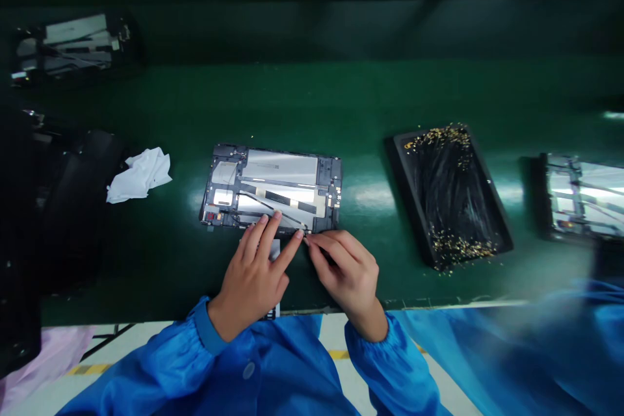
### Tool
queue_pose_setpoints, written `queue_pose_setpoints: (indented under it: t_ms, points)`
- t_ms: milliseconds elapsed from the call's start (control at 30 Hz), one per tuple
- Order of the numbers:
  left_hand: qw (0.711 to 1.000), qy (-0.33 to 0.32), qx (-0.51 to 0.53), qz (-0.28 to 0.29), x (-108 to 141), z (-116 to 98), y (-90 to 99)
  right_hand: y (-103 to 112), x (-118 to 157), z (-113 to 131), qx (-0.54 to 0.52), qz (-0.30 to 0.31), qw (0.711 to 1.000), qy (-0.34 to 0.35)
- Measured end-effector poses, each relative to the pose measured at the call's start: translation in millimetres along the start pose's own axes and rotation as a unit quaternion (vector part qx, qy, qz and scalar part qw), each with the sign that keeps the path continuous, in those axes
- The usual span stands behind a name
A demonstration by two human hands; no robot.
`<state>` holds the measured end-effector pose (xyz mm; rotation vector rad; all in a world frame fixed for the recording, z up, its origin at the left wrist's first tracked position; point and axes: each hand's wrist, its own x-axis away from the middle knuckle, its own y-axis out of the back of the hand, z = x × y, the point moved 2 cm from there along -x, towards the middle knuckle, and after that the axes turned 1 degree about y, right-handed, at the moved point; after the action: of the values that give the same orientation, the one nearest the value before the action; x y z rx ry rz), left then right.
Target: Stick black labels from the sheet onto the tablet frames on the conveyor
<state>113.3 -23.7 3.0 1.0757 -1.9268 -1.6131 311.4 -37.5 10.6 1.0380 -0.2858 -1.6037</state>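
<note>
An opened tablet (280, 168) lies flat on the green bench, its silver battery plates, ribbon cables and small boards exposed. My left hand (258, 266) rests on its near edge with fingers spread, one fingertip touching close to the lower right part. Beside that fingertip, my right hand (348, 266) is closed in a pinch at the tablet's near right edge. Whatever sits between those fingertips is too small to make out. Partly covered by my left hand, a white printed label or sheet (275, 248) shows below the tablet.
A black tray (424, 195) with many tiny gold-coloured pieces stands to the right. More opened tablets lie at far right (589, 198) and upper left (78, 45). Crumpled white tissue (140, 175) lies left, near dark stacked items. A blue-clothed person (526, 351) is at right.
</note>
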Motion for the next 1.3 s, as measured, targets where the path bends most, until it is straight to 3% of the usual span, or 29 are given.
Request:
queue_pose_setpoints:
  t_ms: [133, 267, 367, 433, 500, 567, 633, 700, 833, 933, 1067, 1167, 1300]
  points:
    - [1.0, 0.003, 0.004, 0.005, 0.9, 0.7, -0.8, -2.0, 5.5, 4.9, 0.083, -0.008, 0.995, 0.059]
    - [1.0, 0.002, 0.009, 0.001, 1.1, 0.8, -3.9, -2.7, 5.8, 9.9, 0.106, 0.01, 0.993, 0.052]
    - [1.0, 0.005, 0.005, -0.009, 3.1, 1.0, -3.1, 6.5, 3.2, 6.3, 0.03, 0.003, 0.999, -0.011]
    - [0.999, 0.026, -0.01, -0.019, 7.7, 2.7, -0.4, 18.5, 2.3, -4.3, -0.027, -0.042, 0.993, -0.111]
    - [0.997, 0.062, -0.032, -0.033, 14.9, 6.2, 3.0, 30.5, 2.3, -20.3, -0.085, -0.086, 0.961, -0.25]
    - [0.993, 0.096, -0.049, -0.046, 23.0, 10.6, 5.6, 37.1, 0.3, -36.6, -0.181, -0.084, 0.905, -0.376]
    - [0.99, 0.117, -0.054, -0.054, 29.4, 14.6, 6.5, 37.4, -6.9, -47.7, -0.291, -0.041, 0.845, -0.446]
    - [0.989, 0.126, -0.051, -0.054, 33.0, 17.4, 6.0, 34.2, -18.6, -52.2, -0.352, 0.006, 0.811, -0.468]
    - [0.989, 0.13, -0.048, -0.06, 34.8, 19.2, 4.7, 17.3, -43.0, -46.3, -0.33, 0.062, 0.822, -0.46]
    - [0.986, 0.14, -0.054, -0.067, 37.2, 18.8, 3.9, -3.3, -56.3, -37.5, -0.343, 0.034, 0.825, -0.447]
    - [0.982, 0.156, -0.066, -0.088, 44.4, 19.5, 3.2, -30.3, -81.3, -38.7, -0.407, -0.07, 0.765, -0.494]
    - [0.982, 0.152, -0.069, -0.094, 50.4, 23.6, 5.8, -49.7, -121.9, -50.4, -0.418, -0.136, 0.731, -0.522]
    - [0.975, 0.178, -0.089, -0.094, 57.2, 36.2, 14.2, -83.1, -202.7, -64.8, -0.402, -0.186, 0.733, -0.516]
